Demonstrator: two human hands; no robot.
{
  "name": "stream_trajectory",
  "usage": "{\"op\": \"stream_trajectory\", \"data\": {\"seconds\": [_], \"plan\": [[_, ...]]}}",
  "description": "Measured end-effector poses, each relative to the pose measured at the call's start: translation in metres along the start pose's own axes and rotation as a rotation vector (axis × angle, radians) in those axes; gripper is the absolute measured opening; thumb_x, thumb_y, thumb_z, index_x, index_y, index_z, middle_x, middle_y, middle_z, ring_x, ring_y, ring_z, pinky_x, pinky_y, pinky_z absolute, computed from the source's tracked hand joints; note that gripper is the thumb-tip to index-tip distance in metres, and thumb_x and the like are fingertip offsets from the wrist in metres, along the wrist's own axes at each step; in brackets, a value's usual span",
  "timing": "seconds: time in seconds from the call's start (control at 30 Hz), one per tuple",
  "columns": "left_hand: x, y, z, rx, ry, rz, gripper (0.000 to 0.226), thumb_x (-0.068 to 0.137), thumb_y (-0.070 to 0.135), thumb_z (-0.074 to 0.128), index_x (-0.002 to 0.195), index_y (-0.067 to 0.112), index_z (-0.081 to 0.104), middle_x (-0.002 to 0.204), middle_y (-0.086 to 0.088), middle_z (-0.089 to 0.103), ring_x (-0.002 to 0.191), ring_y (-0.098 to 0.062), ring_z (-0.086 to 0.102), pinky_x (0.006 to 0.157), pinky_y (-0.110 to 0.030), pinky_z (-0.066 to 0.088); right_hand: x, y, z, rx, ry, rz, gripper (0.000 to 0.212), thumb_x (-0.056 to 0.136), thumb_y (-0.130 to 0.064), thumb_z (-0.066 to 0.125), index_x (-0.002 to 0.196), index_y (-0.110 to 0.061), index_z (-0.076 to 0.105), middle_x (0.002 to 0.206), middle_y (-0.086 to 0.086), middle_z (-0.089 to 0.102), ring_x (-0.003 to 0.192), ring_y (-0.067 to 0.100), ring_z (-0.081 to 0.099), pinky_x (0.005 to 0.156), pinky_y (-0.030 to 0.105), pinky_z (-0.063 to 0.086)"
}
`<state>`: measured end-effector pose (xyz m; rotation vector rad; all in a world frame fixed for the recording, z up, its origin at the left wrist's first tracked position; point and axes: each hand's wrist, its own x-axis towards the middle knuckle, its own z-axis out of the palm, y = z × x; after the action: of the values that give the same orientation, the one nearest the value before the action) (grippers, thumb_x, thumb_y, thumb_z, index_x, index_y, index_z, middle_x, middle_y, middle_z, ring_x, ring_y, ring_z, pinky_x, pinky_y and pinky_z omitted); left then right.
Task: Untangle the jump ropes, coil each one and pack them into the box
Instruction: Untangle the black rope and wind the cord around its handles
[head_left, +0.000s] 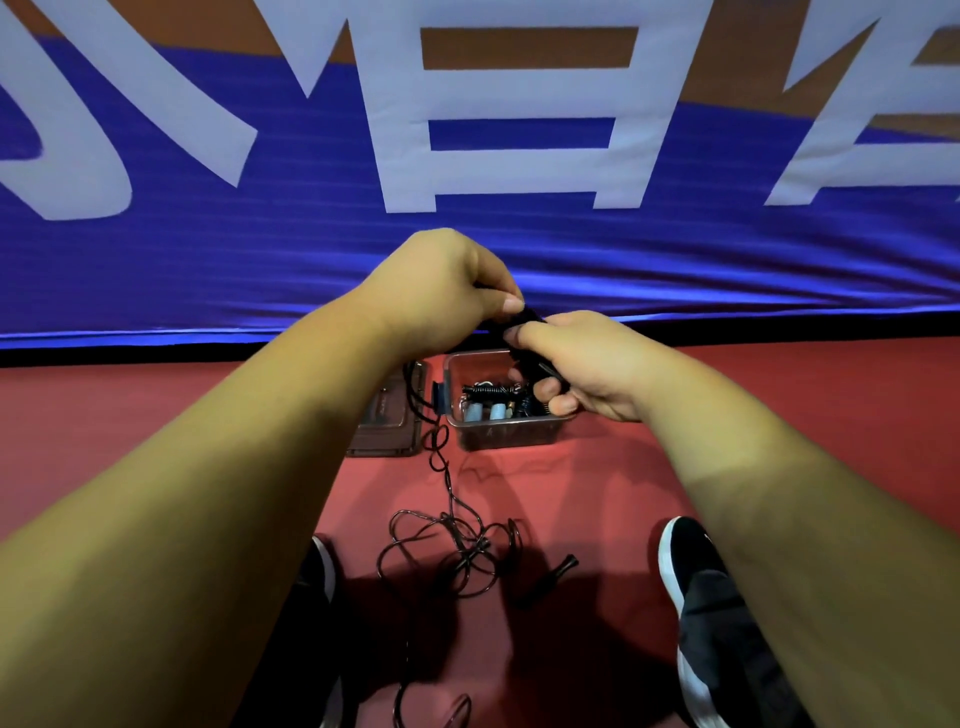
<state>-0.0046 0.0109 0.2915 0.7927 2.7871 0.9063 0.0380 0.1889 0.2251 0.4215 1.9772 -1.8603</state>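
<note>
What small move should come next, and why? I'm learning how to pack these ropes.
Probably keep winding: both the left hand and right hand grip a black rope handle above the open box, but its cord hangs down to a loose tangle on the floor. Draw up and coil that slack before putting it in.

Both forearms are bare, no sleeves visible. Left hand (441, 291) and right hand (582, 364) carry no gloves, rings or watch. Right shoe (701, 613) is black with white sole edging; left shoe (319, 577), beside it, matches.
</note>
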Motion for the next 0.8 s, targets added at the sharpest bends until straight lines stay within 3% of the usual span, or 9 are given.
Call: {"op": "stream_trajectory", "data": {"seconds": [0.17,0.27,0.37,0.53,0.6,0.7,0.73,0.8], "plan": [[-0.001,-0.001,0.018,0.154,-0.066,-0.027,0.015,0.095,0.030,0.062,0.107,0.027,0.069,0.097,0.005,0.072,0.092,-0.019,0.065,0.079,-0.033,0.053,0.001,0.001,0.004,0.185,0.060,0.010,0.013,0.099,-0.019,0.057,0.104,-0.008,0.059,0.083,0.014,0.056,0.050,0.014,0.033,0.040,0.021,0.022],[-0.003,0.001,0.028,0.207,-0.093,0.018,0.022,0.096,0.033,0.061,0.115,0.025,0.066,0.100,0.001,0.071,0.089,-0.022,0.062,0.074,-0.034,0.049,-0.001,-0.002,0.001,0.305,-0.014,0.019,0.013,0.098,-0.023,0.054,0.099,-0.012,0.059,0.077,0.008,0.056,0.050,0.012,0.033,0.036,0.020,0.022],[-0.002,-0.003,0.029,0.243,-0.031,0.068,0.022,0.104,0.042,0.053,0.103,0.023,0.066,0.085,0.003,0.067,0.078,-0.023,0.059,0.065,-0.036,0.043,-0.004,-0.006,-0.002,0.381,-0.094,0.049,0.019,0.097,-0.027,0.049,0.088,-0.016,0.060,0.078,0.008,0.056,0.052,0.015,0.036,0.039,0.022,0.029],[-0.002,-0.014,0.025,0.337,-0.003,0.123,0.013,0.104,0.035,0.055,0.092,0.031,0.060,0.074,0.006,0.055,0.073,-0.026,0.056,0.060,-0.037,0.045,-0.007,-0.006,-0.006,0.446,-0.226,0.117,0.026,0.100,-0.026,0.046,0.100,-0.012,0.068,0.093,0.014,0.068,0.070,0.024,0.063,0.066,0.034,0.047],[-0.004,-0.016,0.026,0.369,0.012,0.144,0.016,0.100,0.031,0.060,0.086,0.030,0.053,0.072,0.006,0.055,0.071,-0.024,0.055,0.056,-0.034,0.040,-0.008,-0.005,-0.010,0.418,-0.263,0.120,0.026,0.095,-0.026,0.050,0.106,-0.013,0.070,0.103,0.013,0.072,0.085,0.028,0.070,0.076,0.038,0.051],[-0.005,-0.016,0.028,0.373,0.038,0.150,0.011,0.099,0.031,0.060,0.089,0.026,0.058,0.070,0.006,0.054,0.070,-0.023,0.053,0.055,-0.034,0.039,-0.009,-0.006,-0.014,0.443,-0.293,0.139,0.030,0.086,-0.024,0.056,0.109,-0.011,0.071,0.110,0.014,0.073,0.107,0.036,0.072,0.096,0.049,0.054],[-0.006,-0.015,0.029,0.367,0.044,0.150,0.013,0.100,0.032,0.058,0.088,0.027,0.057,0.070,0.006,0.054,0.070,-0.023,0.053,0.055,-0.035,0.040,-0.010,-0.007,-0.013,0.475,-0.290,0.149,0.028,0.087,-0.023,0.055,0.105,-0.009,0.071,0.107,0.014,0.073,0.104,0.036,0.073,0.093,0.050,0.056],[-0.007,-0.014,0.032,0.351,0.049,0.151,0.019,0.101,0.034,0.057,0.084,0.028,0.052,0.070,0.005,0.054,0.071,-0.024,0.052,0.056,-0.036,0.041,-0.012,-0.009,-0.009,0.523,-0.262,0.161,0.024,0.091,-0.024,0.051,0.095,-0.008,0.069,0.096,0.013,0.067,0.081,0.025,0.069,0.067,0.035,0.056]]}}
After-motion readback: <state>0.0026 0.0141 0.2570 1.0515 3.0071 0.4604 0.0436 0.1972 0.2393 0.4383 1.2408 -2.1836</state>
